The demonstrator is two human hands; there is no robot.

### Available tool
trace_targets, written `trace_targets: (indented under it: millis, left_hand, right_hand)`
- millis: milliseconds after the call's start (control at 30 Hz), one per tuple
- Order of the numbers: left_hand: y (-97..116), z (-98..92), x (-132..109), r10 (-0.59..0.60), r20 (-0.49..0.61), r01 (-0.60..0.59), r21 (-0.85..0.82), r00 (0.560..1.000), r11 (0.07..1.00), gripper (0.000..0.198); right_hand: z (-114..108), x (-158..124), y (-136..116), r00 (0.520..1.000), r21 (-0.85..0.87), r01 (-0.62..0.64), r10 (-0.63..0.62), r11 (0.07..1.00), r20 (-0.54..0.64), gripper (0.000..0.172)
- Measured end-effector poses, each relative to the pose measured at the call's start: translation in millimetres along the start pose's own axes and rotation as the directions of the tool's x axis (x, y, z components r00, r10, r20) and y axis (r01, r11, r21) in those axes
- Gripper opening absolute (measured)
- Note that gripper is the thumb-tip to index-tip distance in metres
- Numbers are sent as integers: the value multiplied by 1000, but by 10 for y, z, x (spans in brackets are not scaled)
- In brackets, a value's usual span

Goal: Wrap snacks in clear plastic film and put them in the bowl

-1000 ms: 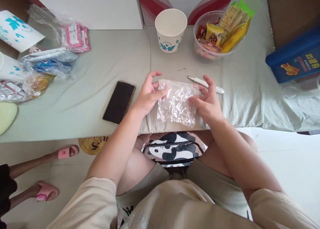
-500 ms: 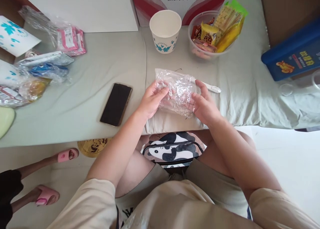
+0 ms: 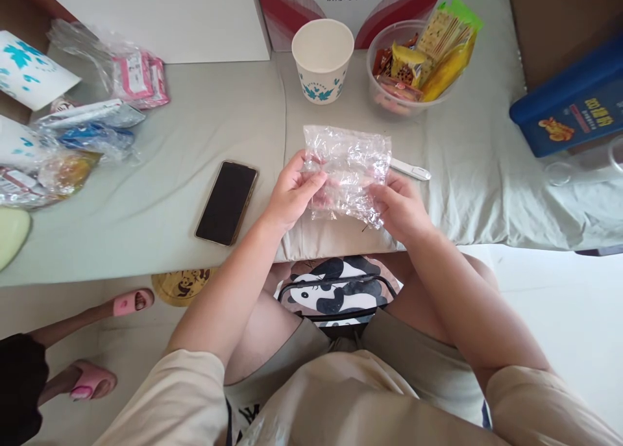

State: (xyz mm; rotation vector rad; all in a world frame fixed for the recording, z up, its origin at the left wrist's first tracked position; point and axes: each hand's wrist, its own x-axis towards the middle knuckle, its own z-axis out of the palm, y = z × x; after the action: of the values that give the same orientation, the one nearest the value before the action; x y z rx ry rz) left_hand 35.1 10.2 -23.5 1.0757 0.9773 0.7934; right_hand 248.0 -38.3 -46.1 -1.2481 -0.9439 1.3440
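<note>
Between my two hands is a crinkled clear plastic bag (image 3: 348, 150), held just above the cloth-covered table. My left hand (image 3: 296, 189) grips its left side, thumb on top and fingers behind the film. On the right edge, my right hand (image 3: 402, 206) pinches the bag with its thumb over the front. Fingers show faintly pink through the plastic. Whether anything lies inside the bag I cannot tell. A white flat-handled tool (image 3: 411, 169) rests on the cloth just beyond my right hand, its other end hidden behind the bag.
Behind the bag stand a paper cup (image 3: 322, 69) and a clear bowl (image 3: 377, 99) of wrapped snacks. A phone (image 3: 226, 202) lies to the left. Packaged goods (image 3: 134, 76) and tipped paper cups (image 3: 34, 69) crowd the far left; a blue box (image 3: 559, 115) is at right. Another person's pink-slippered feet (image 3: 131, 301) are lower left.
The plastic bag has been spread wider and raised slightly away from me. My right hand's fingers have gone from spread beside the bag to closed on its right edge.
</note>
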Motion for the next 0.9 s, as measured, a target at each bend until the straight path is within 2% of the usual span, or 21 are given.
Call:
trace_targets:
  millis: [133,267,367,567,667,767,833,900]
  left_hand:
    - [55,-27,4,-62,92,67,-47,994,997,50]
    - [82,-49,4,-125,132,123,21,983,992,39]
    - [81,-50,-2,-74,117,73,16,990,997,39]
    - [120,-43,12,-14,147,48,-231,989,972,28]
    - [123,-66,44,-2,180,46,-241,984,969,31]
    - [80,-81,61,31,164,1,-191,986,982,33]
    - [40,-75,60,59,151,-40,-130,987,991,25]
    - [2,-63,60,82,131,-73,-70,988,995,29]
  right_hand:
    - [61,-52,-61,1000,73,19,-18,997,-4,22]
    - [55,-79,-86,1000,73,-8,7,997,6,23]
    - [55,-96,-107,999,97,-24,21,995,29,26]
    - [35,-119,-168,993,242,12,-39,970,110,23]
    - [-3,-96,-168,988,188,43,-69,981,138,32]
    - [-12,-67,-128,991,70,109,-114,992,76,51]
    - [4,-54,-91,994,24,105,-105,994,12,47]
    - [25,-42,-53,997,29,71,-69,997,-43,41]
